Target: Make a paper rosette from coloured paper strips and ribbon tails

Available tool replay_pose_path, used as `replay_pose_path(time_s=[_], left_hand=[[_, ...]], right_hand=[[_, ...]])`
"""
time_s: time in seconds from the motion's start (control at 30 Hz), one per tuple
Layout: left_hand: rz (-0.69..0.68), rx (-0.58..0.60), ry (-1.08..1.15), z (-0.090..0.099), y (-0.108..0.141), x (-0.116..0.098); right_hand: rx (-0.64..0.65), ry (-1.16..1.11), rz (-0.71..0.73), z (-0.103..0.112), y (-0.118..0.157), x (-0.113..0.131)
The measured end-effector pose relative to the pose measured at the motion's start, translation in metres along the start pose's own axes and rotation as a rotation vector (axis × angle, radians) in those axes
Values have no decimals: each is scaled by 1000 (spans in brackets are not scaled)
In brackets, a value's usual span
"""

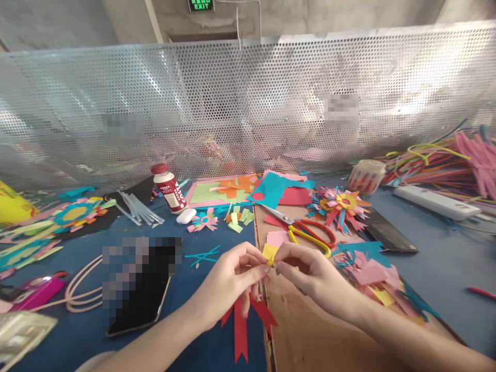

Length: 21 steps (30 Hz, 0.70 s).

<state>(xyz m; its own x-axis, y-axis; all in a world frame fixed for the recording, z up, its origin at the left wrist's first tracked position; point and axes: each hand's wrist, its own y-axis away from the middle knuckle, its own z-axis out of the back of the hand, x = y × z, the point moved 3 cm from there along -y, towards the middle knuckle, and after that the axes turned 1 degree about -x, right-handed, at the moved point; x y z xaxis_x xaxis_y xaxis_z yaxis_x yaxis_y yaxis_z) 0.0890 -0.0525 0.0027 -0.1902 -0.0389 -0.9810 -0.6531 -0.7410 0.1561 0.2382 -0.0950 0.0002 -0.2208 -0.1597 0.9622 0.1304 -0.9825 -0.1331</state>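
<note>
Both hands meet near the middle of the view, over the edge where the blue surface meets a brown board. My left hand point(242, 271) pinches a small yellow paper piece point(270, 252) between thumb and forefinger. From the other side, my right hand point(304, 266) pinches the same yellow piece with its fingertips. Red paper strips with notched ends point(241, 330) hang or lie below my left hand; whether its lower fingers touch them is unclear. Just beyond the hands lie scissors point(310, 235) with red and yellow handles.
Left are a dark phone point(143, 294), a pink cable and a bottle point(169, 188). Right are a paper flower point(341, 204), paper scraps point(375, 274), another phone point(387, 231) and a jar point(366, 176). A perforated metal screen point(232, 103) stands behind.
</note>
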Motion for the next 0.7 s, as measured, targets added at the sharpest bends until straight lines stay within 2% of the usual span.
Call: replay_pose_path(time_s=[0.1, 0.2, 0.3, 0.37, 0.53, 0.63, 0.7], left_hand=[[-180, -153, -269, 3, 2, -1], [-502, -324, -591, 4, 8, -6], [-798, -374, -800, 2, 13, -9], [-902, -387, -882, 2, 14, -10], [-975, -426, -908, -1, 14, -11], [-943, -417, -862, -2, 13, -13], [-867, -403, -803, -2, 12, -13]], right_hand=[[-40, -10, 4, -3, 0, 1], [-122, -12, 5, -6, 0, 4], [-219, 4, 29, -9, 1, 7], [-247, 12, 49, -11, 1, 8], [-264, 50, 88, -13, 0, 9], [-268, 80, 94, -13, 0, 9], [-272, 101, 99, -13, 0, 9]])
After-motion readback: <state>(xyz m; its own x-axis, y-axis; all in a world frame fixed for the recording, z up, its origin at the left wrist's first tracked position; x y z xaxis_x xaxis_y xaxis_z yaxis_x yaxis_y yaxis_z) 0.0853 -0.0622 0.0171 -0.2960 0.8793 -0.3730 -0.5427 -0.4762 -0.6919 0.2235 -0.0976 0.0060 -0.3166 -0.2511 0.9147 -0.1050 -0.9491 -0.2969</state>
